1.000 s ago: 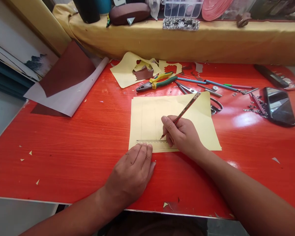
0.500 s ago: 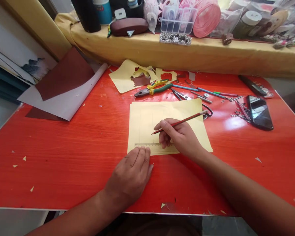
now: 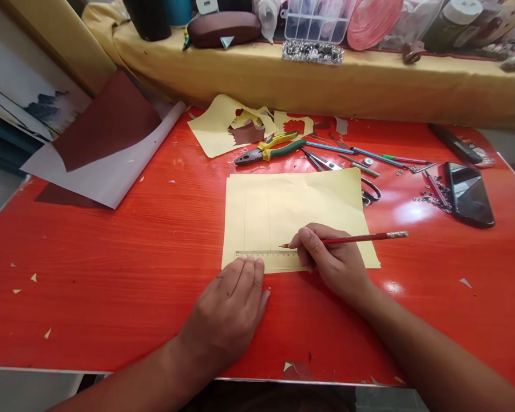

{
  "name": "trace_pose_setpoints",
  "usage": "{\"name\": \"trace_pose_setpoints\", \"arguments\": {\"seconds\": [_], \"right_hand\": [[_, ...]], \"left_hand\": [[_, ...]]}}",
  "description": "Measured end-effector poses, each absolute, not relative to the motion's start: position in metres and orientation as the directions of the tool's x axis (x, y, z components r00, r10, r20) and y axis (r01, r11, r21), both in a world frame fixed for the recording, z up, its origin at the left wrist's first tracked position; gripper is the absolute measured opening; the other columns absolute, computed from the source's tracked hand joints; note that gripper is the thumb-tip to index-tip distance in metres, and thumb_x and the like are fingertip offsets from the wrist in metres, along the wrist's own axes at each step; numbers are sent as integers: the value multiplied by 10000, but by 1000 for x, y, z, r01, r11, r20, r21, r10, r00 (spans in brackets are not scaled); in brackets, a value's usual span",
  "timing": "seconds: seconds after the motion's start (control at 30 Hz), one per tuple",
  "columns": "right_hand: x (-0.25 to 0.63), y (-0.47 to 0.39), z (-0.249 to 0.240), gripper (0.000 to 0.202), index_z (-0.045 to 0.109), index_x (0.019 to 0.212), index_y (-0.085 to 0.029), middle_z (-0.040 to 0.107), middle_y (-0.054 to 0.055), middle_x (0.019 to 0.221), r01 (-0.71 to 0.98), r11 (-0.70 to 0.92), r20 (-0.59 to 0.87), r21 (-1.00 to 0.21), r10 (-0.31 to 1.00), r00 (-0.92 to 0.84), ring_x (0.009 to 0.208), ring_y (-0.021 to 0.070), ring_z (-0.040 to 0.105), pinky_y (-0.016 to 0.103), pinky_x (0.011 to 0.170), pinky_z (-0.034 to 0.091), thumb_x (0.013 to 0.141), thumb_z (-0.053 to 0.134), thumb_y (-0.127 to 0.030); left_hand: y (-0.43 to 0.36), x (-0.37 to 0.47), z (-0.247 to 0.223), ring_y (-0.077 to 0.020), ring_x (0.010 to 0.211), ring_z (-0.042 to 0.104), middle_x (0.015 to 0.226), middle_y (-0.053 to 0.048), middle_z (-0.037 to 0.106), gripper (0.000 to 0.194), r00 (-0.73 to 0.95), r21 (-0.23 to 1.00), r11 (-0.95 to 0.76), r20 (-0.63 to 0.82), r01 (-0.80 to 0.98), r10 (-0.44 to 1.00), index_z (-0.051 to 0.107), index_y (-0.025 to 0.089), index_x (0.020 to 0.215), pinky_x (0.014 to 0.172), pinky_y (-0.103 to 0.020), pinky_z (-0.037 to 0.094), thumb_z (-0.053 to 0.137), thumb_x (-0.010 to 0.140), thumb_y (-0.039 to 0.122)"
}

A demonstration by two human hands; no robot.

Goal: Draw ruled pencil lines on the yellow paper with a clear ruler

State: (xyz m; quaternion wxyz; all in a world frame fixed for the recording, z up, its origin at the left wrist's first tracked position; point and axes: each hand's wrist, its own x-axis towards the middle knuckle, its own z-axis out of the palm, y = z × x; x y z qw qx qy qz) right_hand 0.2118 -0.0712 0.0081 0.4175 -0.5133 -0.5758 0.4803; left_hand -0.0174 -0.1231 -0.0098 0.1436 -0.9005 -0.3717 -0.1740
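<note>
In my right hand [image 3: 332, 257] is a red-and-black pencil [image 3: 360, 237], pinched near its point, with the tip at the upper edge of a clear ruler [image 3: 278, 254]. The pencil lies almost level, its eraser end pointing right. My left hand [image 3: 229, 309] presses the ruler down with its fingertips, fingers close together. Under the ruler is a small stack of yellow paper sheets [image 3: 313, 200]; two thin upright lines show on the left part of the top sheet. My right hand covers the ruler's right end.
Beyond the sheets lie pliers [image 3: 268, 149], scissors [image 3: 321, 160], pens and cut yellow paper [image 3: 214, 126]. A phone [image 3: 470, 194] lies at right beside small metal rings. Brown and white sheets [image 3: 111, 131] rest at left. A cloth-covered ledge [image 3: 240, 74] with boxes and jars runs along the back.
My right hand has moved right and nearer to me, bringing the pencil tip down to the ruler's edge and the pencil to a flatter angle. My left hand stays on the ruler.
</note>
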Motion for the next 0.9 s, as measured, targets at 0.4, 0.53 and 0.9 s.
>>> {"name": "trace_pose_setpoints", "arguments": {"seconds": [0.4,0.53,0.9], "right_hand": [[209,-68,10,352,735,867,-195,615,-16,642,272,67,17,-960,983,-182,532,121,511,282,542,429,1108,589,-404],[210,-69,10,386,690,809,-204,568,-31,595,280,49,1,-959,986,-169,514,122,485,289,559,440,1112,577,-414],[208,-69,7,435,646,773,-215,481,-53,548,292,17,-26,-956,990,-141,496,126,423,307,574,426,1119,561,-464]], "left_hand": [[-124,-18,-10,-315,1150,756,1236,-184,802,371,657,-115,-680,413,724,630,705,-29,1329,1007,-428,597,576,1086,220],[-124,-18,-11,-311,1157,757,1235,-182,804,377,659,-121,-680,415,723,628,702,-28,1336,1023,-423,590,581,1088,228],[-124,-18,-11,-326,1159,754,1241,-197,799,377,658,-107,-685,415,721,628,692,-43,1338,1046,-434,566,578,1082,209]]}}
